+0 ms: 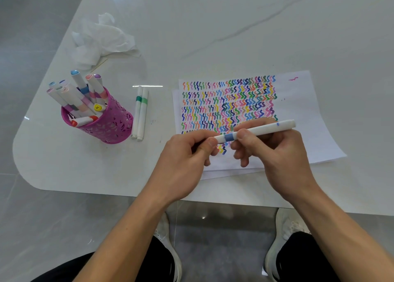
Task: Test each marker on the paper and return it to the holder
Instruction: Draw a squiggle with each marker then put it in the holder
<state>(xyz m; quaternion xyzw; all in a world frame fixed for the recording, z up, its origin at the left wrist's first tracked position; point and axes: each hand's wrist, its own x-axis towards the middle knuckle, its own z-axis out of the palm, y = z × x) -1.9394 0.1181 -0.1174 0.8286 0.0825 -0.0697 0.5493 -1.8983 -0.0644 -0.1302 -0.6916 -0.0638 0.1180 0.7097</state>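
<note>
Currently held: one marker (266, 130), white barrel with a blue band, gripped by both hands just above the near part of the paper (302, 111).
Grip, left: the left hand (187, 153) has its fingers curled, with thumb and forefinger pinching the marker's left end, on the cap side of the band.
Grip, right: the right hand (277, 156) has its fingers curled round the barrel just right of the band, thumb on top.
Long axis: runs across the body, left end lower, right end raised and pointing away to the right.
Cap: appears seated; no tip shows.
Step in hand (judgement): the cap is either coming off or being pressed home; this view does not settle which.
Key relation: the hands must work along that axis, apart or together. The holder (110, 124) stands well apart to the left, so the left hand is the nearer one for the return.
Paper: rows of coloured squiggles fill most of the sheet; blank space lies below and to the right.
Other items: two green-banded markers (139, 113) lie side by side just beside the holder; a crumpled tissue (100, 38) lies beyond.
Risk (judgement): the holder is crowded, so insertion needs a gap.
</note>
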